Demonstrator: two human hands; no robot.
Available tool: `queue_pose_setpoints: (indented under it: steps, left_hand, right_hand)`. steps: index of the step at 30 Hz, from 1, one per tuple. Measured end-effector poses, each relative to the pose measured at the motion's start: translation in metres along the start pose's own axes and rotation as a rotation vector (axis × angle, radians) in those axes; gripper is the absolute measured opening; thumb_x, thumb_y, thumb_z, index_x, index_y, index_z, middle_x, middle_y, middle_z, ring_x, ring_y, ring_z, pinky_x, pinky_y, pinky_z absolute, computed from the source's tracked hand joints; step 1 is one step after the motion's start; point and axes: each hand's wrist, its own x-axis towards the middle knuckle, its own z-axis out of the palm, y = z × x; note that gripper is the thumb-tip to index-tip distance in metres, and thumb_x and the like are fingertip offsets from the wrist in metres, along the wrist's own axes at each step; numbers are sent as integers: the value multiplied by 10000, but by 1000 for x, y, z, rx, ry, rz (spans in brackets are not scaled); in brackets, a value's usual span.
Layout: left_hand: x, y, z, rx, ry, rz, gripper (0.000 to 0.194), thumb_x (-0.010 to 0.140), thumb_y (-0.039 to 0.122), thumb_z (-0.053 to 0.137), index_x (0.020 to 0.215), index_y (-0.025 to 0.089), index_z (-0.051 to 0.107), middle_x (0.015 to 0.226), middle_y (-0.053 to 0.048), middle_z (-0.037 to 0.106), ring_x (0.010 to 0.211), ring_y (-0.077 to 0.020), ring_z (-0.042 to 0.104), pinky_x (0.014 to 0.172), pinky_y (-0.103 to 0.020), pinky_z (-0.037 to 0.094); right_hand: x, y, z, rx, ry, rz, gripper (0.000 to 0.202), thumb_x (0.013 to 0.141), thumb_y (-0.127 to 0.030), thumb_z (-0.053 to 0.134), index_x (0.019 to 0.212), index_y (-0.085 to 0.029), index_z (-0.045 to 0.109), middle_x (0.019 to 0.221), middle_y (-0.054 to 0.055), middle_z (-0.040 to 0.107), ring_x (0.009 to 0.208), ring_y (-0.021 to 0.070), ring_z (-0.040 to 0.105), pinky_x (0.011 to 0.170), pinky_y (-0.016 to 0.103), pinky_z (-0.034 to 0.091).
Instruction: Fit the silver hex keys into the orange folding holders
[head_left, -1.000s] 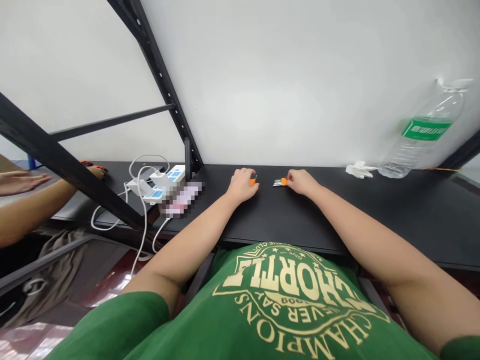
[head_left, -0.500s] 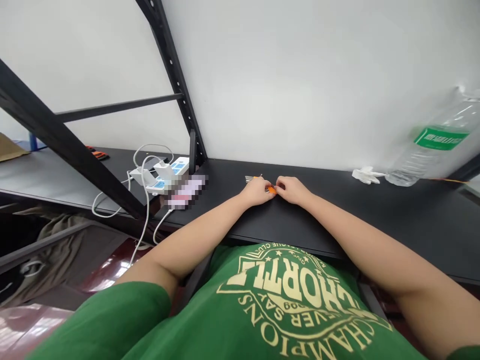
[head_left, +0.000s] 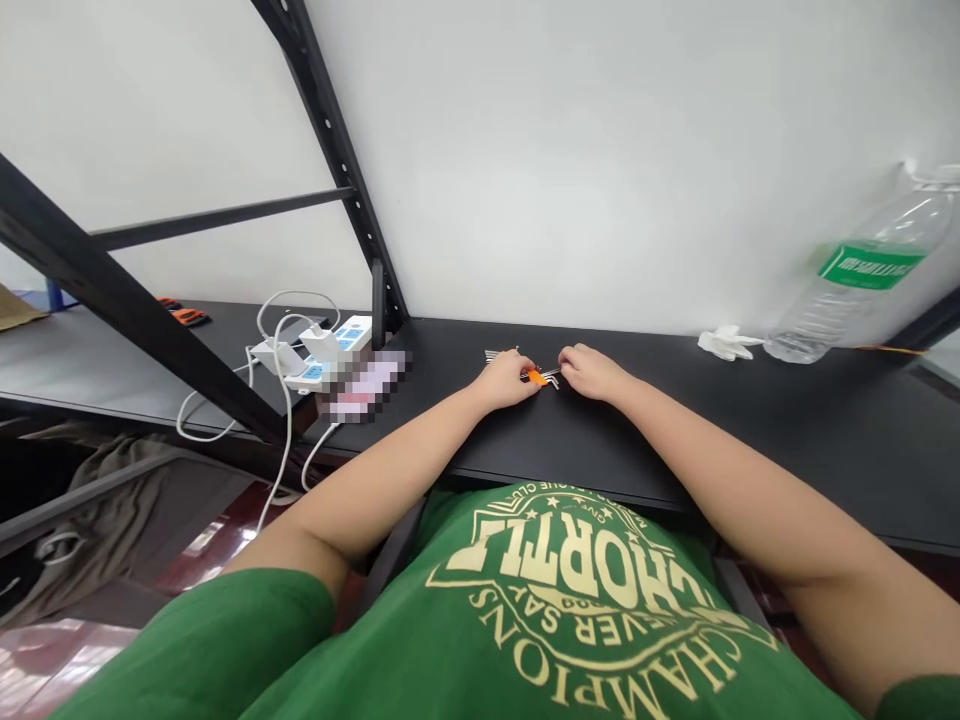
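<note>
My left hand (head_left: 504, 382) is closed around a hex key set, and its orange holder (head_left: 536, 377) shows past my fingertips. Thin silver ends stick out on the left of that hand, and bent L-shaped hex keys (head_left: 553, 380) poke out on the right of the holder. My right hand (head_left: 591, 372) pinches the end of a thin metal hex key (head_left: 556, 371) that runs toward the holder. How far this key sits in the holder is hidden by my left fingers. Both hands rest low over the black tabletop (head_left: 547, 435).
On the left are a white power strip (head_left: 351, 338) with plugged-in chargers, a blurred-out phone (head_left: 367, 388) and loose white cables. A black metal rack post (head_left: 337, 150) rises behind them. At right stand a crumpled white tissue (head_left: 727, 343) and a large clear bottle (head_left: 847, 280) against the wall.
My right hand has moved a little right, away from the left hand, with a metal key now visible between them. More of the bent key ends show beside the orange holder.
</note>
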Motion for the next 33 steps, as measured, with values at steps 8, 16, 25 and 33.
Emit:
queue_pose_setpoints:
  steps: [8,16,25,33]
  left_hand:
    - [-2,7,-9,23,-99,-65,351,800,385,754,1076,169,775,1053,-92,750,1041,-279,678,933,-376,546]
    - [-1,12,-10,66,-125,-137,381,801,395,742,1119,186,765,1066,-88,736,1047,-269,677,904,-346,545]
    - [-1,10,-7,54,-115,-127,374,788,335,733,1129,185,761,1049,-86,727,1053,-267,669,945,-349,538]
    - [1,11,-8,69,-143,-149,376,779,330,737,1123,179,758,1079,-107,724,1103,-295,655,946,-364,536]
  right_hand:
    - [-5,-12,-2,-34,-60,-49,374,932,-476,581,1199,-216,610,1198,128,608,989,270,641,798,352,493]
    - [-3,-16,-4,-73,-48,154,301,944,-399,531,1180,-231,611,1209,138,563,913,275,651,755,375,504]
    - [4,-1,4,-1,2,-31,276,901,-248,584,1159,-212,677,1218,125,593,1144,290,580,1001,383,466]
    - [7,10,6,-28,39,-15,251,872,-160,589,1085,-225,705,1175,112,618,1037,276,553,948,372,463]
